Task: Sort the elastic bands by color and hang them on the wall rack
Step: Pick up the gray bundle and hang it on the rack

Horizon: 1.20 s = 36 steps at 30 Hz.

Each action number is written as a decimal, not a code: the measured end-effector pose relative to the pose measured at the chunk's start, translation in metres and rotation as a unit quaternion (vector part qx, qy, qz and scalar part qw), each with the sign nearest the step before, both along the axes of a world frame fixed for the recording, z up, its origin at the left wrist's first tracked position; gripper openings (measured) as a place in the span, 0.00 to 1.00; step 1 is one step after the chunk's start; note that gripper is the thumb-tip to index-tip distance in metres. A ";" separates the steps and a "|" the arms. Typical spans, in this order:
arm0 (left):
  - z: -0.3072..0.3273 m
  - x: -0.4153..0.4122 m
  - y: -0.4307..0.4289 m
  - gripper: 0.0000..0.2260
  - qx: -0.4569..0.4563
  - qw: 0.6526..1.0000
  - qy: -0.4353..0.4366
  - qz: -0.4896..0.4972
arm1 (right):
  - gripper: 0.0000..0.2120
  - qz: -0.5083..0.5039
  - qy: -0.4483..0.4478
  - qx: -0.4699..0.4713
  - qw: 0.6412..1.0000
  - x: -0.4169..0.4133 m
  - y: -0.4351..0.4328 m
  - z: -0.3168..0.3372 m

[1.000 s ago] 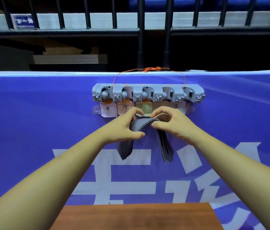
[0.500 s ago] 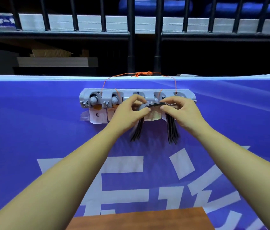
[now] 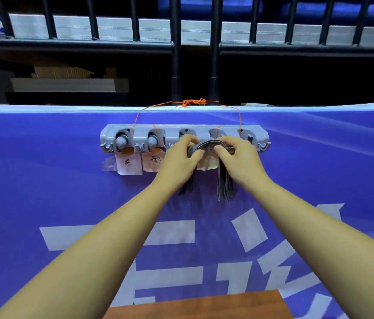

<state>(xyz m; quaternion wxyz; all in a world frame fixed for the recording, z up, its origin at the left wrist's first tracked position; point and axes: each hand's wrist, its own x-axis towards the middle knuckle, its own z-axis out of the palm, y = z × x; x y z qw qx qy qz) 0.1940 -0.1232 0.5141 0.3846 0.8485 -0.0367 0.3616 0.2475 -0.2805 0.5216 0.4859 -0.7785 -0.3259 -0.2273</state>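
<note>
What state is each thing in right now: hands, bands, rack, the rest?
left hand: pinching the dark elastic bands at their top
right hand: pinching them likewise
dark elastic bands: bunched, arched between both hands, ends hanging down; hooked or not, cannot tell
wall rack: hanging level from the orange string
orange string: knotted above the rack
paper labels: taped under the rack

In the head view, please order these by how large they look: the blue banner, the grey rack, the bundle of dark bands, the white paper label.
1. blue banner
2. grey rack
3. bundle of dark bands, partly hidden, so this place is unsure
4. white paper label
</note>
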 end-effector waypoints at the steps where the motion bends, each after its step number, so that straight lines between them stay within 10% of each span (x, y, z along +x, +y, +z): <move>1: -0.001 0.002 0.001 0.07 0.006 1.000 -0.003 0.002 | 0.10 0.002 0.004 0.000 1.000 0.001 0.000 -0.002; 36: -0.027 0.011 -0.006 0.12 -0.063 0.992 -0.108 -0.032 | 0.10 0.058 0.043 0.109 0.991 0.005 0.012 -0.028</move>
